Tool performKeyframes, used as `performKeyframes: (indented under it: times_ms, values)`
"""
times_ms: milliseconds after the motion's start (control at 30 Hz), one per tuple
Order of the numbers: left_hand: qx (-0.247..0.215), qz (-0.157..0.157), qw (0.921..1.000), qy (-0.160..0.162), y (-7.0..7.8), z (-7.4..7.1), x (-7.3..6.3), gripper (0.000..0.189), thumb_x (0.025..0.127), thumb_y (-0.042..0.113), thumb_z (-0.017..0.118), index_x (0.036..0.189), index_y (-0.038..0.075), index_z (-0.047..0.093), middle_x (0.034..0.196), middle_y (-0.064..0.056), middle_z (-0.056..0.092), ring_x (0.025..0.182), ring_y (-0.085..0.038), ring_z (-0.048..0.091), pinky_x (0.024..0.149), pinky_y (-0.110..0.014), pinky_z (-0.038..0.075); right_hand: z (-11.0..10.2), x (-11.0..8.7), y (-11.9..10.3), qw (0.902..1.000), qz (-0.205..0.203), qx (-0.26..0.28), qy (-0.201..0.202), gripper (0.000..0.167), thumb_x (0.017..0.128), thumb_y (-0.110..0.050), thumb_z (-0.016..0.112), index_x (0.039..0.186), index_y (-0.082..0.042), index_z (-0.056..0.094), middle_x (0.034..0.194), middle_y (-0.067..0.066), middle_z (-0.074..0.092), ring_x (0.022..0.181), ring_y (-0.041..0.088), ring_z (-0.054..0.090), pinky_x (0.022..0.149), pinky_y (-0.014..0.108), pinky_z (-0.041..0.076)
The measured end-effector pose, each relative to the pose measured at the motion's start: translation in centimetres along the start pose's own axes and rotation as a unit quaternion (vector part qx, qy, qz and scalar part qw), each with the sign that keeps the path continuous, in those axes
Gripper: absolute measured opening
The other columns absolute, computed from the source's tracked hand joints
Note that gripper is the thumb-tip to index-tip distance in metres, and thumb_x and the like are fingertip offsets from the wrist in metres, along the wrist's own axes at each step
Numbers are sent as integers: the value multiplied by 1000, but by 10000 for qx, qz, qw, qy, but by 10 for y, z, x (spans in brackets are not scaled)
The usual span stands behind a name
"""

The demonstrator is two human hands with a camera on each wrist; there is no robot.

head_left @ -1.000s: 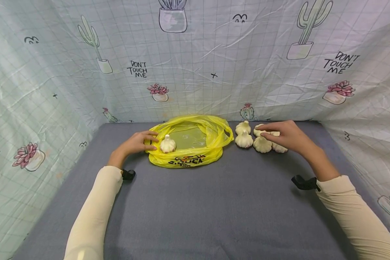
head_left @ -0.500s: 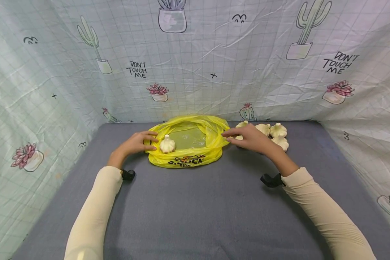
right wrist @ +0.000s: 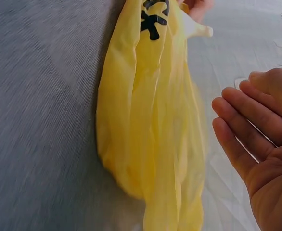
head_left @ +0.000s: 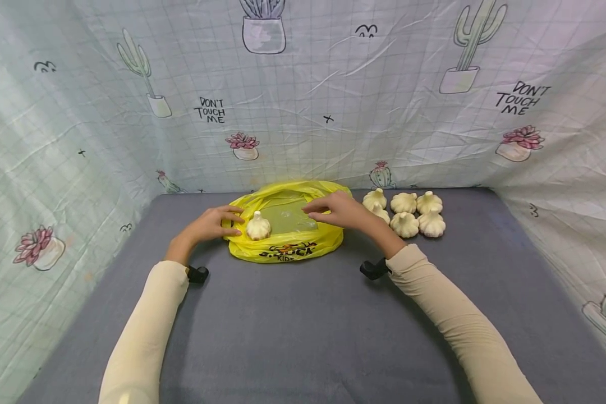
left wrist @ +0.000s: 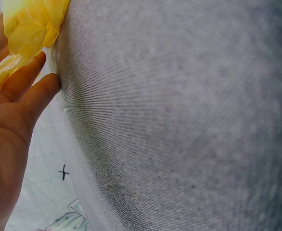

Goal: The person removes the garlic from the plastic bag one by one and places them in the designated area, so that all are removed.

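A yellow plastic bag [head_left: 288, 249] with black print lies on the grey table, its mouth spread wide. Inside the mouth, near the left rim, one garlic bulb [head_left: 258, 226] stands with its stem up. My left hand [head_left: 209, 225] holds the bag's left edge close to that bulb. In the left wrist view, yellow plastic [left wrist: 35, 26] passes between the thumb side and the fingers of the left hand [left wrist: 8, 130]. My right hand [head_left: 340, 210] hovers over the right part of the bag's mouth, fingers slightly bent. The right wrist view shows that right hand [right wrist: 261, 139] with nothing in it.
Several more garlic bulbs [head_left: 405, 224] stand in two short rows right of the bag, near the back edge. A cloth curtain [head_left: 303, 112] with cactus prints rises behind the table [head_left: 293, 331] and at both sides.
My right hand has moved left, from over the garlic bulbs on the right to above the bag's mouth, carrying nothing. The left hand and the bulb in the bag have stayed in place.
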State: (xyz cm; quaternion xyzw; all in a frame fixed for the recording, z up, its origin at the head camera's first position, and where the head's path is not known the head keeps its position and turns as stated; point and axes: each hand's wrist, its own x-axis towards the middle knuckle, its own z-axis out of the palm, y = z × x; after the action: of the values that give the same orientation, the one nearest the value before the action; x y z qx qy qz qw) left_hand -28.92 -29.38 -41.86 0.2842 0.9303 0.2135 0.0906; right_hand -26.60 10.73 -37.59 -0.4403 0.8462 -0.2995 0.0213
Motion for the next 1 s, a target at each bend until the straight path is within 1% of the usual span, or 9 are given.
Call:
performKeyframes:
  times_ms: [67, 100, 233, 333, 433, 567, 633, 833, 1000]
  values:
    - [-12, -3, 10000, 7, 0, 1, -1, 43, 95, 29, 74, 129, 4, 70, 151, -17, 50, 143, -44, 38, 114, -64, 31, 4, 9, -2, 9999, 53, 33, -113, 33, 104, -19, 60, 134, -7, 68, 126, 9, 72, 103, 19, 72, 86, 36, 58]
    - [-13, 8, 10000, 19, 0, 1, -1, 43, 95, 29, 74, 129, 4, 70, 151, -17, 50, 143, -44, 37, 114, -64, 31, 5, 13, -3, 9998, 83, 64, -175, 34, 104, -20, 60, 134, -8, 68, 126, 9, 72, 99, 20, 73, 84, 36, 58]
    - [-1, 38, 10000, 77, 0, 1, -1, 42, 94, 29, 75, 128, 4, 71, 150, -17, 51, 142, -44, 39, 113, -64, 32, 11, 32, -5, 9993, 177, 99, -305, 32, 103, -21, 62, 132, -10, 70, 124, 8, 72, 96, 16, 73, 83, 31, 58]
    - [16, 46, 9999, 88, 2, 0, -2, 42, 94, 28, 75, 128, 4, 71, 150, -17, 51, 142, -44, 39, 113, -64, 32, 14, 47, -5, 9991, 209, 88, -368, 31, 102, -22, 64, 130, -11, 71, 122, 5, 74, 101, 13, 73, 86, 29, 58]
    - [17, 31, 10000, 76, 2, 0, -2, 42, 94, 29, 75, 128, 4, 71, 150, -17, 51, 143, -44, 38, 114, -64, 31, 16, 61, -6, 9986, 252, 54, -469, 32, 102, -26, 65, 130, -13, 72, 120, 3, 74, 103, 12, 72, 88, 29, 57]
    - [51, 5, 10000, 78, 1, 1, -1, 42, 94, 29, 75, 128, 4, 71, 150, -18, 51, 142, -44, 39, 114, -64, 31, 20, 78, -5, 9974, 325, 134, -628, 35, 101, -31, 66, 132, -14, 71, 122, 2, 74, 105, 12, 71, 91, 29, 56]
    - [64, 6, 9999, 84, 1, 2, -1, 42, 94, 30, 75, 128, 4, 71, 150, -18, 51, 142, -44, 39, 113, -64, 31, 23, 86, -5, 9970, 336, 187, -678, 36, 101, -30, 66, 132, -12, 70, 123, 3, 73, 106, 12, 71, 91, 29, 56]
    - [46, 59, 9999, 72, -3, 3, -1, 42, 94, 30, 75, 128, 4, 71, 150, -17, 52, 142, -43, 40, 113, -63, 32, 34, 102, -6, 9952, 383, 324, -844, 41, 100, -29, 68, 135, -10, 67, 126, 4, 72, 110, 13, 70, 92, 27, 55]
    - [80, 147, 9998, 88, -5, 3, -1, 42, 95, 30, 74, 127, 5, 72, 149, -18, 52, 141, -44, 41, 112, -64, 34, 47, 111, -9, 9951, 310, 434, -829, 37, 99, -28, 69, 131, -9, 71, 121, 5, 74, 108, 14, 71, 91, 25, 55]
